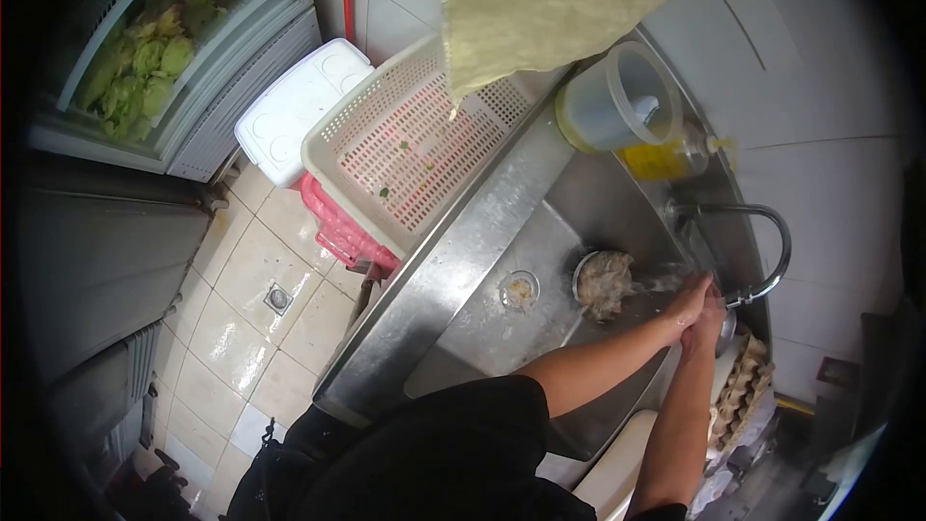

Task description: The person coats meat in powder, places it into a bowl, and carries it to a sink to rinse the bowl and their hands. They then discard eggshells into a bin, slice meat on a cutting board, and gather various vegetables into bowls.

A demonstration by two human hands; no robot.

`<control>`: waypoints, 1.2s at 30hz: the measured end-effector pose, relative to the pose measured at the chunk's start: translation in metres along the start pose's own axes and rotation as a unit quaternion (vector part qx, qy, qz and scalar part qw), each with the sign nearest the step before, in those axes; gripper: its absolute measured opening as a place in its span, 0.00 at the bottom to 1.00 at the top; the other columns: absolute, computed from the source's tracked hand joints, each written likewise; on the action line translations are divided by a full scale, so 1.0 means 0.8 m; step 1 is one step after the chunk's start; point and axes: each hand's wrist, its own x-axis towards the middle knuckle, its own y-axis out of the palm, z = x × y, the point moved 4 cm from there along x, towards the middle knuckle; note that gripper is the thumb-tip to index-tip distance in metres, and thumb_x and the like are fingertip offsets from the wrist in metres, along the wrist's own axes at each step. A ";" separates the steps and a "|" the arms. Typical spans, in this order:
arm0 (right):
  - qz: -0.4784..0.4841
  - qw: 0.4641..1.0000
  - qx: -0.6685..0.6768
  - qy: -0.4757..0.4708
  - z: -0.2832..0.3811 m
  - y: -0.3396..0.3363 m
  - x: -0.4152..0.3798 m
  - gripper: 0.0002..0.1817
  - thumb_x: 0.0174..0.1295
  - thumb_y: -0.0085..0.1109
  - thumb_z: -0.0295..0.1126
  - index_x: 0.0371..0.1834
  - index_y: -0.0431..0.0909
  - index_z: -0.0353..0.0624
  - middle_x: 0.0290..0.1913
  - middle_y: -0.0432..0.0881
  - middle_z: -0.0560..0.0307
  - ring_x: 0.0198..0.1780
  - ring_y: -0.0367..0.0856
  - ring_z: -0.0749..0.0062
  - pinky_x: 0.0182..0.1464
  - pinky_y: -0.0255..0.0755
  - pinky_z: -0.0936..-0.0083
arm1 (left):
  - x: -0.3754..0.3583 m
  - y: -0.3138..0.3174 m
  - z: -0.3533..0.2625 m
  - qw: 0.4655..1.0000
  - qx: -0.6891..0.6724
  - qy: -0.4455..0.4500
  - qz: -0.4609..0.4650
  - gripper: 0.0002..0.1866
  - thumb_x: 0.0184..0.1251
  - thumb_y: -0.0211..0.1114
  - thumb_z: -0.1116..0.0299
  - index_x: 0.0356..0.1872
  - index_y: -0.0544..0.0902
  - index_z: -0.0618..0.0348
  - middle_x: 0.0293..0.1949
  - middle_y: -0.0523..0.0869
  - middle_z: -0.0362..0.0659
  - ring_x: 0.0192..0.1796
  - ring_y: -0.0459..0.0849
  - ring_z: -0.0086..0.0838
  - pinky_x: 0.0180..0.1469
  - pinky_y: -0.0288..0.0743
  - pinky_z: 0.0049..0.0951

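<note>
My left hand (687, 305) and my right hand (708, 320) are pressed together beside the curved faucet (777, 243), at the right side of the steel sink (482, 323). Their fingers look closed against each other; whether anything lies between them is hidden. Water splashes from the hands toward a round bowl (577, 280) in the basin. Pale, brownish wet pieces, perhaps meat, fill this bowl (606, 282). Left of it is the drain (520, 290), with yellowish scraps in it.
A clear plastic bucket (603, 101) and a bottle of yellow liquid (666, 156) stand behind the basin. Egg trays (741, 391) sit by my right forearm. Beyond the sink are a perforated crate (371, 217), a white foam box (289, 111) and a hanging yellowish cloth (540, 10).
</note>
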 end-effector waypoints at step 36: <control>-0.133 0.967 -0.212 -0.054 0.030 0.056 -0.064 0.16 0.66 0.58 0.41 0.32 0.81 0.36 0.30 0.82 0.56 0.35 0.79 0.72 0.39 0.73 0.72 | -0.051 -0.039 -0.038 0.981 -0.155 -0.113 0.008 0.30 0.70 0.51 0.39 0.42 0.82 0.61 0.41 0.84 0.47 0.42 0.82 0.33 0.47 0.76 0.34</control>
